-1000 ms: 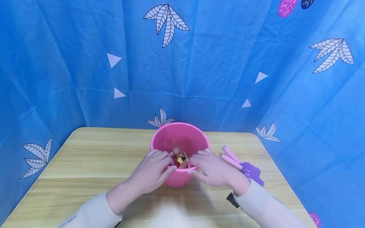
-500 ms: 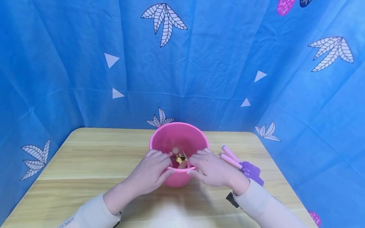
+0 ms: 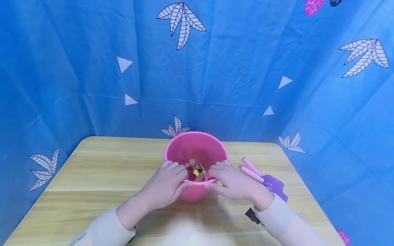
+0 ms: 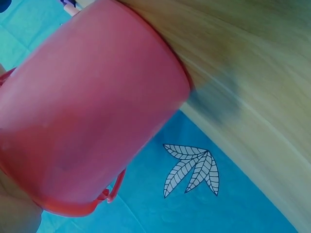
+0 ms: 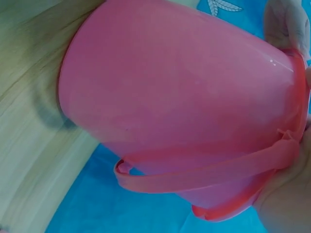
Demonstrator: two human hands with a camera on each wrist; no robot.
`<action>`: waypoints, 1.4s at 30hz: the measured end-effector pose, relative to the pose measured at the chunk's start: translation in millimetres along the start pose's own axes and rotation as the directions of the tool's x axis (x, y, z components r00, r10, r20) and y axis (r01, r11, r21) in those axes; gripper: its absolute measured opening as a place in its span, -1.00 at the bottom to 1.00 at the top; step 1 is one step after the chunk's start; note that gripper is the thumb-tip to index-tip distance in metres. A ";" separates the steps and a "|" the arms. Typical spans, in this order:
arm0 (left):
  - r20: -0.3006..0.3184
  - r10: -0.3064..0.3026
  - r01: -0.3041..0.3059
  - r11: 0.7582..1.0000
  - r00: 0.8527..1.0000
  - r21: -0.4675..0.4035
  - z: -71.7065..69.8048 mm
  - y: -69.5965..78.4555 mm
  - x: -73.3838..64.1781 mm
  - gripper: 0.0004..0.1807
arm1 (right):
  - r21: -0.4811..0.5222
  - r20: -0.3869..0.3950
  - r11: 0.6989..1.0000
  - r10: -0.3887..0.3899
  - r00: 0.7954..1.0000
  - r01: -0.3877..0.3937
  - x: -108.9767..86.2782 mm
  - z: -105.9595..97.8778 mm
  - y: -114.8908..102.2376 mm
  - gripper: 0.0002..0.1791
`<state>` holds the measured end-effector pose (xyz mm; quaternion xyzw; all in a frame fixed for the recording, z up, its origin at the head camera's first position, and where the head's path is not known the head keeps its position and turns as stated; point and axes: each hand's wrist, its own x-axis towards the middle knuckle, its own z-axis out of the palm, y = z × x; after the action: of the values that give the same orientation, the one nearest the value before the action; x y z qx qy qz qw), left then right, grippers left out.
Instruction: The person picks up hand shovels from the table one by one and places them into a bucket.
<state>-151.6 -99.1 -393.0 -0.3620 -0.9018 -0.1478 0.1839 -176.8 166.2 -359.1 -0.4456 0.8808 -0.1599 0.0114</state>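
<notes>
A pink bucket [image 3: 194,194] stands on the table, its mouth facing up toward the head camera. My left hand [image 3: 167,186] grips the near rim on the left, and my right hand [image 3: 235,181] grips it on the right. Both have fingers inside the rim and thumbs outside. Inside lie several small things, among them a brown rounded piece [image 3: 200,177] and a yellow piece [image 3: 196,172]; their kinds are unclear. The bucket's outer wall [image 4: 92,97] fills much of the left wrist view. A pink carrying handle [image 5: 204,175] hangs against the bucket in the right wrist view.
Right of the bucket lie purple-headed toy tools [image 3: 275,185] with pink handles [image 3: 251,173], partly behind my right forearm. A wooden table [image 3: 107,164] carries everything. Blue patterned cloth [image 3: 197,75] encloses the table at the back and sides.
The head view has shifted slightly. Both hands keep their grip on the bucket's rim, and the bucket stays in place.
</notes>
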 end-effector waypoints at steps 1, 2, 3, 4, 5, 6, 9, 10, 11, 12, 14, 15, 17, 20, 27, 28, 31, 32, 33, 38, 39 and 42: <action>0.002 -0.002 0.002 1.000 1.000 0.001 -0.1 0.1 0.0 -0.61 | 0.013 0.000 1.000 0.002 1.000 -0.002 -0.1 -1.0 0.1 -0.83; 0.004 -0.002 0.002 1.000 1.000 0.003 -0.1 0.1 -0.3 -0.61 | 0.022 0.002 1.000 0.001 1.000 -0.001 -0.2 -1.8 0.3 -0.83; 0.003 -0.002 0.002 1.000 1.000 0.004 -0.1 0.2 -0.7 -0.61 | 0.024 0.004 1.000 0.000 1.000 0.000 -0.2 -2.7 0.3 -0.83; 0.002 0.000 0.000 1.000 1.000 0.005 0.0 0.2 -0.9 -0.61 | 0.030 0.009 1.000 0.002 1.000 -0.003 -0.2 -3.5 0.5 -0.82; -0.001 0.002 -0.002 1.000 1.000 0.007 0.0 0.1 -1.0 -0.62 | 0.043 0.013 0.999 0.006 1.000 -0.007 -0.4 -4.6 0.5 -0.84; -0.003 0.007 -0.007 1.000 1.000 0.010 0.0 0.1 -1.1 -0.62 | 0.054 0.018 0.998 0.011 1.000 -0.012 -0.6 -5.8 0.3 -0.85; -0.014 0.022 -0.022 1.000 1.000 0.018 0.6 -0.3 -1.2 -0.64 | 0.079 0.033 0.996 0.029 0.999 -0.031 -1.2 -9.7 -0.1 -0.89; -0.016 0.027 -0.026 0.999 1.000 0.019 0.8 -0.5 -1.0 -0.64 | 0.088 0.037 0.995 0.036 0.999 -0.039 -1.4 -10.8 0.0 -0.91; -0.018 0.030 -0.029 0.999 0.999 0.021 1.0 -0.6 -1.0 -0.64 | 0.100 0.040 0.994 0.042 0.998 -0.046 -1.5 -12.2 -0.1 -0.93; -0.019 0.032 -0.032 0.999 0.999 0.023 1.2 -0.8 -0.8 -0.64 | 0.107 0.041 0.993 0.045 0.998 -0.049 -1.5 -13.2 0.0 -0.94; -0.016 0.028 -0.027 0.999 0.999 0.022 1.4 -1.0 -0.6 -0.63 | 0.120 0.039 0.991 0.049 0.998 -0.053 -1.3 -14.7 0.8 -0.94; -0.013 0.023 -0.023 1.000 1.000 0.020 1.4 -1.0 -0.4 -0.62 | 0.127 0.035 0.990 0.049 0.998 -0.053 -1.3 -15.4 1.1 -0.94; -0.007 0.015 -0.015 1.000 1.000 0.016 1.5 -1.1 -0.2 -0.61 | 0.136 0.018 0.990 0.042 0.999 -0.044 -1.8 -17.4 1.4 -0.93; -0.005 0.012 -0.011 1.000 1.000 0.011 1.6 -1.0 -0.1 -0.60 | 0.128 -0.020 0.991 0.031 0.999 -0.028 -4.3 -22.5 2.0 -0.94; -0.013 0.018 -0.018 1.000 1.000 0.018 1.6 -1.0 -0.7 -0.61 | 0.109 -0.117 0.994 0.020 0.993 -0.007 -10.1 -37.0 6.3 -0.98; -0.014 0.019 -0.019 1.000 1.000 0.019 1.7 -1.1 -0.7 -0.61 | 0.106 -0.126 0.994 0.018 0.992 -0.005 -10.4 -38.6 7.3 -0.96; -0.019 0.020 -0.020 1.000 1.000 0.016 2.0 -1.2 -0.5 -0.61 | 0.089 -0.150 0.996 0.015 0.989 -0.002 -11.4 -42.4 10.5 -0.92; -0.020 0.021 -0.021 1.000 1.000 0.015 2.1 -1.2 -0.3 -0.61 | 0.092 -0.157 0.996 0.018 0.987 -0.004 -12.1 -43.7 11.4 -0.90; -0.021 0.022 -0.021 1.000 1.000 0.014 2.4 -1.2 -0.2 -0.62 | 0.091 -0.162 0.996 0.021 0.987 -0.007 -13.0 -44.8 12.7 -0.92; -0.023 0.023 -0.022 1.000 0.999 0.010 3.1 -1.0 0.1 -0.62 | 0.066 -0.187 0.997 0.059 0.981 -0.048 -19.6 -51.0 19.2 -0.97; -0.024 0.023 -0.023 1.000 0.999 0.012 3.2 -1.0 0.1 -0.62 | 0.057 -0.190 0.997 0.068 0.979 -0.058 -21.0 -52.2 20.6 -0.98; -0.024 0.024 -0.024 1.000 0.999 0.014 2.9 -1.0 0.3 -0.62 | 0.045 -0.202 0.995 0.098 0.975 -0.090 -25.5 -54.7 25.6 -0.93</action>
<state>-153.2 -98.5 -395.5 -0.3698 -0.8961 -0.1435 0.1992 -190.4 215.3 -317.8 -0.3845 0.8944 -0.2194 -0.0633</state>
